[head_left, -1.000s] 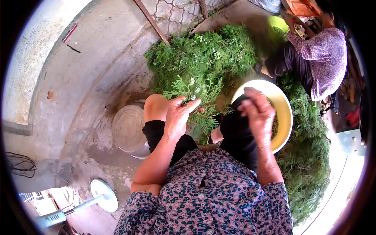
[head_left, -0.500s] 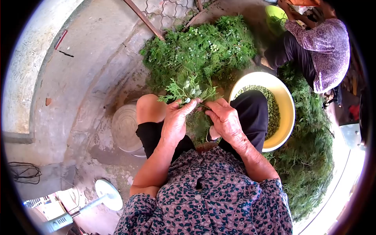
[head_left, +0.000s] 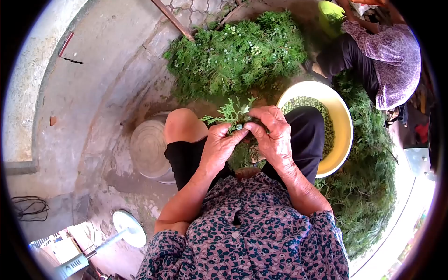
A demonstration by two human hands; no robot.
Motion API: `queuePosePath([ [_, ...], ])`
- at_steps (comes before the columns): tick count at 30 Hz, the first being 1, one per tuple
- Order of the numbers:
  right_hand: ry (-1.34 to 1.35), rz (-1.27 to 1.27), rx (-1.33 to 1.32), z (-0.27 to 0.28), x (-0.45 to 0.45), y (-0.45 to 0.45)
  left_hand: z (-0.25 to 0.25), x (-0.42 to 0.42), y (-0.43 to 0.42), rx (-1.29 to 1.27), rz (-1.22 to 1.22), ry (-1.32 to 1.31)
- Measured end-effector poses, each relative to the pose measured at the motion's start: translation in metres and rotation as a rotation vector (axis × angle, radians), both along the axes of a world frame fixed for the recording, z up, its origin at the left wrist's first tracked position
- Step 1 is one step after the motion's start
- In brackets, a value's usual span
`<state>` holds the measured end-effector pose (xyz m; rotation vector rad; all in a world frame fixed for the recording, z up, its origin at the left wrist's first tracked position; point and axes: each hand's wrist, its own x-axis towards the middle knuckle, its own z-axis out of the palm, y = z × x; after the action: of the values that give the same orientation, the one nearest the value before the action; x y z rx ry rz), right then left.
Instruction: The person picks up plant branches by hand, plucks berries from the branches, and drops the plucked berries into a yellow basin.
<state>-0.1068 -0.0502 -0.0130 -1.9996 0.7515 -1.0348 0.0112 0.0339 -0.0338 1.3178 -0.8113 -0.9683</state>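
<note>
The left hand (head_left: 218, 147) is closed in a pinch, thumb against bent fingers, gripping a green sprig (head_left: 227, 112) by its lower part. The right hand (head_left: 273, 133) is curled in from the other side and grips the same sprig, its thumb tip meeting the left thumb; what exactly lies between the right fingertips is hidden. The sprig is small, bright green, with flat, feathery, scale-like leaves and a few pale, bluish-white bits near the thumbs. It sticks up and outward past the fingertips, its longest frond leaning over the left hand, its base between the two hands, above the gap between the knees.

Just beside the right knee, a yellow basin (head_left: 345, 135) stands on the floor (head_left: 107, 112); small round green berries (head_left: 329, 126) cover its bottom, and the knee overlaps its near-left rim. Beside the left knee, a round metal vessel (head_left: 150, 147) stands on the floor. Beyond the hands, toward the floor's far edge, lies a broad pile of leafy branches (head_left: 238, 56) dotted with pale berries. Along the basin's right rim, a long heap of feathery greenery (head_left: 361, 205) runs back toward the floor's bright right edge. Past the basin's far rim, another person (head_left: 396, 60) in a patterned purple top sits by a lime-green tub (head_left: 329, 21)
</note>
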Motion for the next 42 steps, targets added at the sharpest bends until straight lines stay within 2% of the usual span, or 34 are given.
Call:
queuePosePath([
  [2,0.018,0.002,-0.021,-0.006,-0.001,0.000,-0.002,-0.001,0.002,0.036,0.001,-0.040],
  [4,0.021,0.006,0.041,-0.010,-0.003,0.000,0.012,-0.009,-0.002,0.049,0.090,0.189],
  [5,0.025,0.003,0.041,-0.011,-0.004,0.000,0.016,-0.010,-0.003,0.049,0.087,0.193],
  [7,-0.055,-0.014,0.138,-0.015,-0.005,0.001,0.019,-0.013,-0.002,0.063,0.154,0.362],
  [8,-0.055,-0.014,0.137,-0.017,-0.004,0.002,0.013,-0.011,-0.001,0.062,0.154,0.362],
  [10,-0.130,-0.101,0.265,-0.022,-0.003,0.005,0.004,-0.008,-0.001,0.051,0.100,0.151],
  [14,-0.116,-0.167,0.404,-0.023,-0.002,0.005,0.006,-0.010,-0.002,0.088,0.110,0.217],
  [16,-0.100,-0.168,0.369,-0.022,-0.004,0.003,0.009,-0.013,-0.002,0.088,0.114,0.285],
  [18,0.100,-0.316,0.014,-0.013,-0.007,-0.005,0.002,-0.012,0.000,0.096,0.096,0.114],
  [19,0.089,-0.357,0.086,-0.015,-0.013,-0.016,-0.003,-0.006,0.002,0.108,0.088,-0.024],
  [20,-0.102,-0.332,0.464,-0.011,-0.017,-0.021,-0.006,-0.006,0.003,0.108,0.089,-0.023],
  [22,-0.385,-0.144,0.743,-0.002,-0.022,-0.027,0.007,-0.009,0.002,0.091,0.121,0.199],
  [23,-0.536,-0.085,0.880,0.005,-0.022,-0.025,0.005,-0.009,0.000,0.079,0.157,0.191],
  [24,-0.534,-0.085,0.878,0.015,-0.021,-0.022,0.001,-0.008,0.000,0.078,0.157,0.193],
  [26,-0.616,0.095,1.050,0.025,-0.020,-0.017,-0.012,-0.003,0.001,0.115,0.128,0.111],
  [27,-0.483,0.206,0.998,0.014,-0.025,-0.017,-0.014,-0.003,0.001,0.127,0.146,0.032],
  [28,-0.343,0.174,0.891,0.005,-0.024,-0.009,-0.011,-0.003,-0.001,0.125,0.140,0.032],
  [30,-0.100,0.146,0.541,-0.005,-0.011,0.001,-0.001,-0.006,0.002,0.141,0.132,-0.350],
  [32,0.046,0.154,0.200,-0.007,-0.003,0.004,-0.002,-0.008,0.002,0.094,0.140,-0.354],
  [36,0.035,0.087,0.206,-0.020,0.000,0.007,-0.015,-0.008,0.002,0.033,0.110,-0.395],
  [37,0.037,0.086,0.207,-0.019,-0.001,0.008,-0.019,-0.007,0.003,0.050,0.076,-0.327],
  [39,-0.040,0.122,0.726,-0.017,-0.004,0.008,-0.013,-0.004,0.005,0.129,0.022,-0.233],
  [40,-0.038,0.121,0.726,-0.017,-0.006,0.006,-0.014,-0.005,0.004,0.129,0.023,-0.230],
  [42,-0.427,0.165,1.086,-0.019,-0.012,0.000,-0.018,-0.007,0.001,0.103,0.091,0.063],
])
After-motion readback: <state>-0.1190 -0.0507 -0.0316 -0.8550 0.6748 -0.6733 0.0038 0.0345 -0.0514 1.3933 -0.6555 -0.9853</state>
